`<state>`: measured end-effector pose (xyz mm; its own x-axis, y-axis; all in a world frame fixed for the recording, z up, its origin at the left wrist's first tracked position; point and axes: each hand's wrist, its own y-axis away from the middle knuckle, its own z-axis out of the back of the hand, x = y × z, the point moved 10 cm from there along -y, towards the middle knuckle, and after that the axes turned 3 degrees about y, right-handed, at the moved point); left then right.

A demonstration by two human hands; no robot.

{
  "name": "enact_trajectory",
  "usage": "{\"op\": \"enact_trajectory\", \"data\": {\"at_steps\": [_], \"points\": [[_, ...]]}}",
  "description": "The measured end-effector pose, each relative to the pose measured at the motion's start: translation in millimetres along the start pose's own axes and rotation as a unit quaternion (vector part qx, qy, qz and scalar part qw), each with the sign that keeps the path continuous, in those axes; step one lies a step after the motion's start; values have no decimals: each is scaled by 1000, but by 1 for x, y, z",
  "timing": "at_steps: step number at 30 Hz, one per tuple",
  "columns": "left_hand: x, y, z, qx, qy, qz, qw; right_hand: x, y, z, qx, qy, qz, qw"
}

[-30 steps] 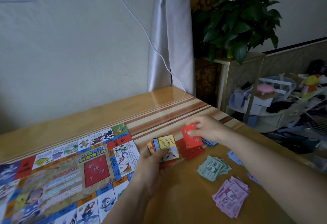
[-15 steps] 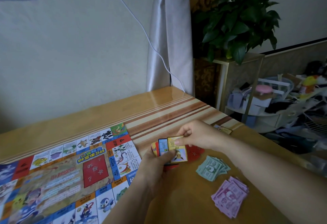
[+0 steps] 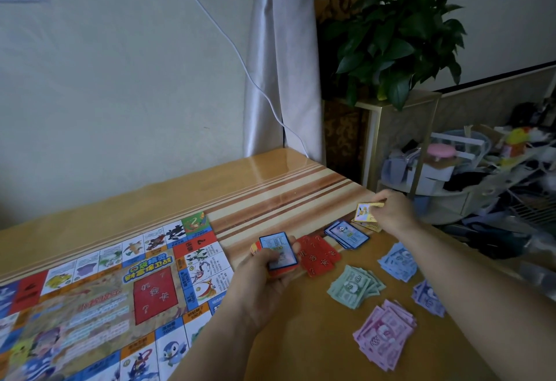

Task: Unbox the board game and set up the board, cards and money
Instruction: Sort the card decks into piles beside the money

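Money piles sit along the right edge of the table (image 3: 210,188): pink bills (image 3: 385,338) nearest, then green bills (image 3: 353,286), purple bills (image 3: 428,292), blue bills (image 3: 397,262). The board (image 3: 90,305) covers the left side. The left hand (image 3: 264,284) grips a deck (image 3: 278,249) just beside the red cards (image 3: 319,255). Farther along lie the blue cards (image 3: 346,234), then the right hand (image 3: 394,215) pinching a yellow card (image 3: 364,212).

Table (image 3: 270,176) glossy wood grain; board (image 3: 90,290) printed paper, smooth; banknotes (image 3: 355,289) thin paper; curtain (image 3: 279,64) cloth.

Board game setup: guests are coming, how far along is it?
Done: board unfolded, money piles laid out. In hand: left hand holds the card stack, right hand holds a yellow card beside the blue cards. Left: sorting that stack.
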<state>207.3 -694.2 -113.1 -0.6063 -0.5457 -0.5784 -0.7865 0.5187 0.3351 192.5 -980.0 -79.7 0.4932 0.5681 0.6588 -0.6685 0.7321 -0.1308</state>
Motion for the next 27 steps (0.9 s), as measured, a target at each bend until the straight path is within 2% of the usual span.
{"op": "enact_trajectory", "data": {"at_steps": [2,4,6,7,9,10,12,14,16,18,20,24,27], "points": [[-1,0,2,-3,-17,-8,1000,-3,3,-1,-13,111,6,994],[-4,1,3,-4,-42,-18,999,-4,5,2,-25,246,9,969],[-7,1,5,-9,-78,-27,997,-2,6,8,-45,312,19,949],[-9,0,6,-13,-97,-32,995,4,7,10,-63,300,36,951],[-7,-2,7,-16,-123,-35,992,28,15,10,-58,178,101,977],[-5,-3,7,-16,-134,-34,990,45,22,3,-15,86,129,988],[0,-5,4,-14,-153,-29,988,83,48,-21,156,-50,155,974],[5,-3,-1,-5,-160,-27,987,111,82,-45,320,-56,159,932],[6,-1,-6,2,-164,-29,986,120,97,-56,375,-13,177,910],[7,0,-7,-1,-169,-30,985,121,97,-57,377,6,188,907],[8,-1,-5,-8,-138,-19,990,118,90,-52,369,-42,168,913],[9,0,-3,4,-5,19,1000,84,54,-28,265,-230,28,936],[4,1,1,-3,6,10,1000,53,39,-26,210,-214,-19,954]]}}
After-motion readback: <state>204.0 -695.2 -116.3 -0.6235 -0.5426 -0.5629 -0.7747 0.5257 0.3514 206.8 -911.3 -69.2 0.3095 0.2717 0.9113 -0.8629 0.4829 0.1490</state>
